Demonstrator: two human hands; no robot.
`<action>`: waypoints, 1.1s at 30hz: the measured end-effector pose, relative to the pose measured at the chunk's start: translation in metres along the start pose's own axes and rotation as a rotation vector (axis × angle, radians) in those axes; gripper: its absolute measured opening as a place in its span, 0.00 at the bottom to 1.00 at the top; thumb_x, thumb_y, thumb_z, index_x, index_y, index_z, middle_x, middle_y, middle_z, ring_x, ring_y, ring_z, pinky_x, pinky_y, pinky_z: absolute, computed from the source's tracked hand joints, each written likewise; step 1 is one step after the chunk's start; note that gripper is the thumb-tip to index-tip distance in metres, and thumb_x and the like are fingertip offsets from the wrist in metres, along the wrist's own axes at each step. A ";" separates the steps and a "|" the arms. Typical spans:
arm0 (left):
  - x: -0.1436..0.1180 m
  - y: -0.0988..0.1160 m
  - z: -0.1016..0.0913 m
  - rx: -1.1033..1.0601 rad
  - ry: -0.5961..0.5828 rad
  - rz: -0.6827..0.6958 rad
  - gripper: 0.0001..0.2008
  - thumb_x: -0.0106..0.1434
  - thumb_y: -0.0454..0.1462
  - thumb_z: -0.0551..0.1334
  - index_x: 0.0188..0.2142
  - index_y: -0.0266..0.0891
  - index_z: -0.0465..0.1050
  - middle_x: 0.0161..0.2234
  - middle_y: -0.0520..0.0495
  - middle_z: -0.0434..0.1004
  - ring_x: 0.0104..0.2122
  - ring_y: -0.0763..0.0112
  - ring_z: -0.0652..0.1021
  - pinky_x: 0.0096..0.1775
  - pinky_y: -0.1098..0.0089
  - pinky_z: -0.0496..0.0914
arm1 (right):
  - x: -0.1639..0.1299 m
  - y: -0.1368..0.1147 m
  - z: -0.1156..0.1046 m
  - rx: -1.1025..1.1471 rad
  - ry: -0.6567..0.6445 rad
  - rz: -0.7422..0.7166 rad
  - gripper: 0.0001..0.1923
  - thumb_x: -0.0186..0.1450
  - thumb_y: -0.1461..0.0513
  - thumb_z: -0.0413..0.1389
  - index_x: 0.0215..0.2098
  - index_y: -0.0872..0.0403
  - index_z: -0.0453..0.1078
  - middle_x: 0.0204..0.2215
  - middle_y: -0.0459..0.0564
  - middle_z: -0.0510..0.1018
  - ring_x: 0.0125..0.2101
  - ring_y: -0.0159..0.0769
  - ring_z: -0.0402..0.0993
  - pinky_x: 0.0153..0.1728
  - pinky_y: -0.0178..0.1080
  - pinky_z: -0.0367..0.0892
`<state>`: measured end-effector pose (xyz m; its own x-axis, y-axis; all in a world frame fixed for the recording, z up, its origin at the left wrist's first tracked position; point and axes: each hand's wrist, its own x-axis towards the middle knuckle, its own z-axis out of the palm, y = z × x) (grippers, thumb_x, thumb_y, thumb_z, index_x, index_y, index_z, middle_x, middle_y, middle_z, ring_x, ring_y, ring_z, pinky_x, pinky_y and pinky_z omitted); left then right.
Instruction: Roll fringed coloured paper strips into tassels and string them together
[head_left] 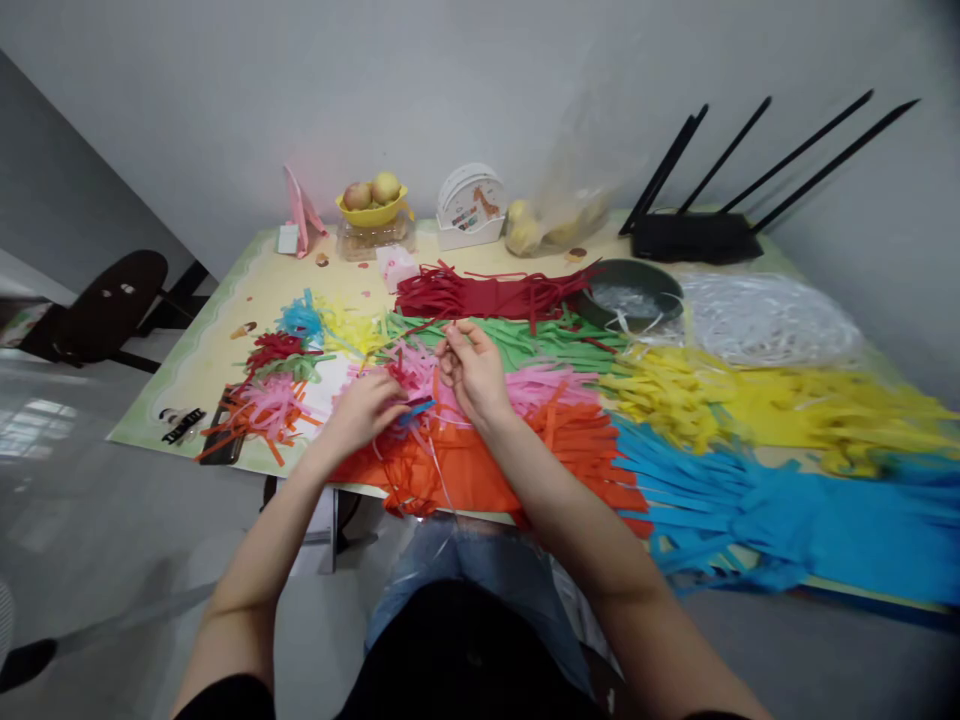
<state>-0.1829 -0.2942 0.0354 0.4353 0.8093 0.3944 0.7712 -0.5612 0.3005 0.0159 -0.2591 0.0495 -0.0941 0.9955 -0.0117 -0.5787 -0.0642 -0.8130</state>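
Left hand (367,408): fingers pinched shut on blue paper strip (417,408).
Right hand (471,368): fingertips closed, pinching red strip (420,330).
Handling: featherlight, floppy, tears easily; grip near ends.

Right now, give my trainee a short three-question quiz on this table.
1. True or false: the red strips lie nearer the wall than the green strips.
2. Which colour lies at the table's near right? A orange, B blue, C pink.
3. What fills the yellow bowl?

Key: 1 true. 2 B, the blue strips. 3 fruit.
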 end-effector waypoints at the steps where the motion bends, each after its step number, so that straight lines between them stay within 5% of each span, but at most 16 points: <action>1: 0.011 -0.015 -0.005 0.035 -0.071 -0.049 0.08 0.68 0.37 0.59 0.39 0.41 0.77 0.37 0.45 0.78 0.39 0.66 0.77 0.43 0.67 0.71 | 0.001 -0.001 -0.001 0.017 0.011 -0.011 0.22 0.54 0.49 0.66 0.34 0.51 0.63 0.19 0.35 0.69 0.14 0.21 0.57 0.12 0.26 0.51; 4: 0.043 -0.064 -0.013 0.215 -0.160 -0.260 0.14 0.69 0.35 0.54 0.42 0.36 0.80 0.41 0.38 0.77 0.43 0.59 0.76 0.44 0.62 0.69 | 0.001 -0.002 -0.001 -0.001 -0.042 0.011 0.21 0.55 0.49 0.66 0.35 0.51 0.64 0.18 0.34 0.66 0.14 0.21 0.54 0.12 0.27 0.50; 8: 0.061 -0.104 0.002 0.284 -0.331 -0.278 0.11 0.59 0.30 0.60 0.36 0.35 0.82 0.36 0.39 0.75 0.37 0.58 0.76 0.40 0.64 0.66 | -0.003 -0.001 0.000 0.008 -0.096 0.016 0.23 0.53 0.48 0.67 0.36 0.51 0.64 0.18 0.35 0.67 0.14 0.21 0.54 0.13 0.27 0.52; 17: 0.040 -0.110 0.014 0.251 -0.358 -0.232 0.11 0.61 0.30 0.61 0.41 0.40 0.78 0.40 0.39 0.74 0.46 0.58 0.72 0.49 0.61 0.61 | -0.001 0.005 0.002 -0.040 -0.125 0.031 0.23 0.53 0.47 0.67 0.35 0.51 0.65 0.18 0.35 0.67 0.14 0.21 0.55 0.13 0.27 0.52; 22: 0.044 -0.115 0.009 0.117 -0.153 -0.310 0.02 0.56 0.31 0.65 0.28 0.37 0.77 0.31 0.42 0.75 0.39 0.61 0.73 0.45 0.64 0.64 | -0.003 0.006 0.006 -0.034 -0.143 0.017 0.23 0.52 0.47 0.68 0.35 0.52 0.66 0.18 0.35 0.68 0.14 0.21 0.55 0.13 0.27 0.52; 27: 0.076 -0.125 -0.026 0.014 0.344 -0.502 0.11 0.64 0.36 0.58 0.37 0.34 0.79 0.38 0.40 0.78 0.39 0.64 0.76 0.42 0.65 0.69 | -0.002 0.003 0.005 -0.148 -0.192 -0.048 0.22 0.55 0.46 0.65 0.35 0.53 0.69 0.15 0.35 0.65 0.13 0.22 0.51 0.13 0.30 0.48; 30: 0.086 -0.103 -0.047 -0.215 0.547 -0.459 0.12 0.61 0.42 0.63 0.36 0.36 0.80 0.42 0.41 0.80 0.44 0.64 0.78 0.44 0.66 0.72 | 0.000 0.000 0.006 -0.358 -0.221 -0.154 0.19 0.58 0.48 0.63 0.34 0.54 0.72 0.15 0.36 0.64 0.15 0.24 0.54 0.18 0.31 0.50; 33: 0.079 -0.056 -0.053 -0.638 0.494 -0.363 0.12 0.53 0.44 0.72 0.32 0.37 0.81 0.36 0.44 0.83 0.39 0.63 0.81 0.43 0.65 0.75 | 0.000 -0.006 0.009 -0.542 -0.222 -0.286 0.15 0.62 0.51 0.60 0.35 0.55 0.75 0.19 0.40 0.69 0.20 0.26 0.60 0.24 0.32 0.54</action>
<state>-0.2162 -0.2082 0.0960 -0.1499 0.8717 0.4665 0.3523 -0.3938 0.8490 0.0120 -0.2595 0.0595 -0.1960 0.9263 0.3217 -0.1202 0.3029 -0.9454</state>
